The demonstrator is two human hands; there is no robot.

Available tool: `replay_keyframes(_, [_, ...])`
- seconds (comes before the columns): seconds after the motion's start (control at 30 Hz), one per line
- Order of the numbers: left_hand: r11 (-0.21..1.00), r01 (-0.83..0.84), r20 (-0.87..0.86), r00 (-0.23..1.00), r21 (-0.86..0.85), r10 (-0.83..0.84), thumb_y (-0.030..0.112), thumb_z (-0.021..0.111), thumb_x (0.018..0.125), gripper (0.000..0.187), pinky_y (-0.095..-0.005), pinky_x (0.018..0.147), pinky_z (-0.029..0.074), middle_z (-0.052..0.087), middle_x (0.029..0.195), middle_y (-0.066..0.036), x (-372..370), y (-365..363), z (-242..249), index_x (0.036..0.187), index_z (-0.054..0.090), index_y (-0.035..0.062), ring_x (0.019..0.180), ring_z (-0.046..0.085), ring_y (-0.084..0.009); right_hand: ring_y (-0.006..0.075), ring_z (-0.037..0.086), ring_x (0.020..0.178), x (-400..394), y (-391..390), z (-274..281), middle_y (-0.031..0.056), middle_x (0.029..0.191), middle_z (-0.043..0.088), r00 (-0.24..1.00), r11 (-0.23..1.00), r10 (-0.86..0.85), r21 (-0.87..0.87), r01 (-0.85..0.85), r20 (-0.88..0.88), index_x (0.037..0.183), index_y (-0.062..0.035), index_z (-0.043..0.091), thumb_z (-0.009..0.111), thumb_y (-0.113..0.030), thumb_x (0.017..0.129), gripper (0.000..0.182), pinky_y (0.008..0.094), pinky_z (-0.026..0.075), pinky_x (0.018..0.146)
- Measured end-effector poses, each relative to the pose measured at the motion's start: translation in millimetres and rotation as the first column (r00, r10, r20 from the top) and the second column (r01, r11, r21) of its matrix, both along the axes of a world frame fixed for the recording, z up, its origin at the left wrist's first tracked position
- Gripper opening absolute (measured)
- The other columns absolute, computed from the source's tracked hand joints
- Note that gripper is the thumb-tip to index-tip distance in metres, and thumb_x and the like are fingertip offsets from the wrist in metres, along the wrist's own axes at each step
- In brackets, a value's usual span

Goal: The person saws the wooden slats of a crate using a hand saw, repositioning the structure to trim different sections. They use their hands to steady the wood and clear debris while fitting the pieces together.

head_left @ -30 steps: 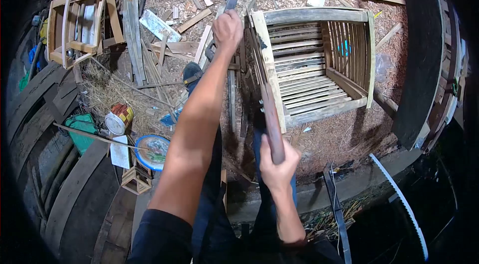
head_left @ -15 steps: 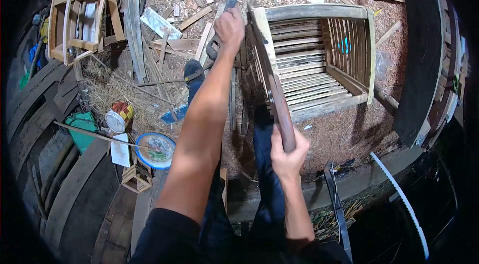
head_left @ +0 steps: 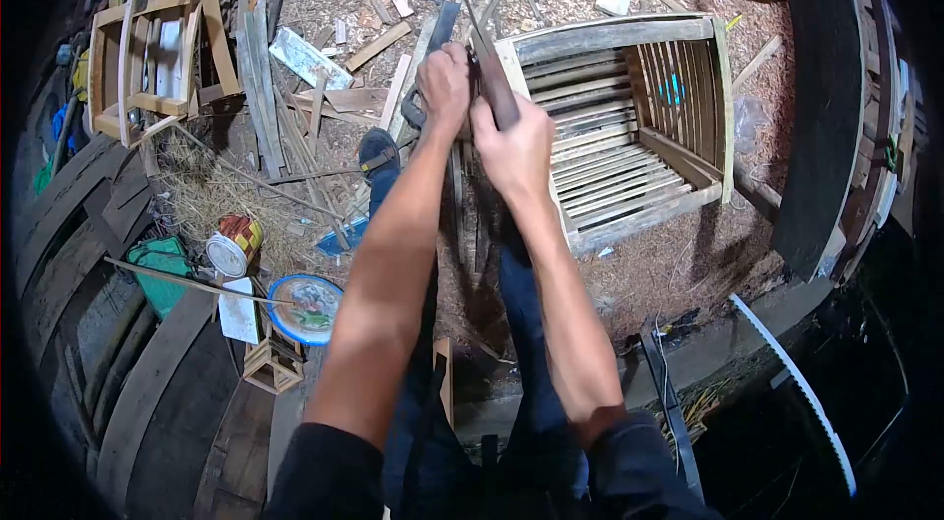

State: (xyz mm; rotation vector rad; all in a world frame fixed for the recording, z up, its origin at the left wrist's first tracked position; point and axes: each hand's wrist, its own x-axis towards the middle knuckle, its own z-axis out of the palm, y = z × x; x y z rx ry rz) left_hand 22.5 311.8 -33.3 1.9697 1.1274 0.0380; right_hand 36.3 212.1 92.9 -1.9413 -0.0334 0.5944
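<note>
I stand on a ground (head_left: 678,255) of sawdust and wood chips, strewn with offcut strips and flat scraps of board. On it lie two slatted wooden crates. The bigger crate (head_left: 629,117) rests on its side just ahead of my legs, its open face turned up toward me; it is built of thin pale slats nailed to thicker corner posts, with a weathered grey top rail. The second crate (head_left: 147,58) sits well apart at the far left edge of the littered ground, among long loose slats.

Near my left leg I count one round tin (head_left: 233,247) with a white lid, one blue-rimmed plate (head_left: 307,308) just beside it, and one small wooden frame box (head_left: 270,366) below them. One toothed saw blade (head_left: 792,387) curves across the dark lower right corner.

My two hands are close together at the near left corner post of the bigger crate. My left hand (head_left: 444,83) is clenched on that corner. My right hand (head_left: 513,144) is wrapped tight around the brown wooden handle of a long knife (head_left: 489,73), whose narrow dark blade slants up past the post.
</note>
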Motion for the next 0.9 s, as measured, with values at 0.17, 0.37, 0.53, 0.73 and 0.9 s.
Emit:
replay_keyframes(0.17, [0.978, -0.160, -0.059, 0.984, 0.134, 0.169, 0.027, 0.040, 0.090, 0.050, -0.0530, 0.069, 0.048, 0.057, 0.067, -0.035, 6, -14, -12, 0.068, 0.063, -0.0110, 0.067, 0.061, -0.0502, 0.0160, 0.060, 0.059, -67, -74, 47, 0.0101, 0.067, 0.064, 0.994, 0.994, 0.024, -0.106, -0.013, 0.104, 0.095, 0.0052, 0.067, 0.060, -0.005, 0.082, 0.017, 0.0303, 0.048, 0.058])
replay_keyframes(0.37, [0.992, -0.101, -0.038, 0.994, 0.073, 0.104, 0.025, 0.042, 0.089, 0.047, -0.0509, 0.067, 0.049, 0.057, 0.066, -0.034, 7, 2, -12, 0.067, 0.063, -0.0109, 0.066, 0.062, -0.0483, 0.0152, 0.056, 0.056, -20, -25, 2, 0.0137, 0.063, 0.061, 0.981, 0.969, 0.125, -0.192, -0.153, -0.147, 0.093, 0.0047, 0.066, 0.063, -0.008, 0.082, 0.017, 0.0323, 0.046, 0.055])
replay_keyframes(0.53, [0.979, -0.171, -0.003, 0.985, 0.108, 0.172, 0.024, 0.041, 0.090, 0.047, -0.0523, 0.068, 0.048, 0.058, 0.068, -0.033, -2, -21, -2, 0.068, 0.063, -0.0107, 0.066, 0.061, -0.0483, 0.0092, 0.057, 0.064, -60, -75, 42, 0.0057, 0.067, 0.063, 0.994, 0.979, 0.084, -0.190, -0.070, 0.069, 0.095, 0.0067, 0.066, 0.057, -0.004, 0.087, 0.016, 0.0285, 0.047, 0.060])
replay_keyframes(0.73, [0.992, -0.056, -0.044, 0.997, 0.111, 0.062, 0.024, 0.041, 0.090, 0.047, -0.0528, 0.067, 0.047, 0.057, 0.067, -0.033, 5, -1, -13, 0.066, 0.062, -0.0113, 0.065, 0.060, -0.0488, 0.0180, 0.064, 0.068, -61, -75, 42, 0.0166, 0.072, 0.064, 0.996, 0.972, 0.083, -0.220, -0.084, -0.013, 0.096, 0.0049, 0.065, 0.062, -0.008, 0.082, 0.019, 0.0334, 0.050, 0.065])
replay_keyframes(0.9, [0.982, -0.156, -0.050, 0.985, 0.109, 0.163, 0.024, 0.042, 0.089, 0.048, -0.0526, 0.064, 0.048, 0.056, 0.067, -0.035, -6, -21, -9, 0.065, 0.062, -0.0118, 0.063, 0.061, -0.0481, 0.0067, 0.045, 0.059, -35, -57, 32, 0.0018, 0.062, 0.055, 0.984, 0.969, 0.029, -0.236, -0.071, -0.175, 0.081, 0.0059, 0.063, 0.060, -0.008, 0.087, 0.016, 0.0274, 0.040, 0.053])
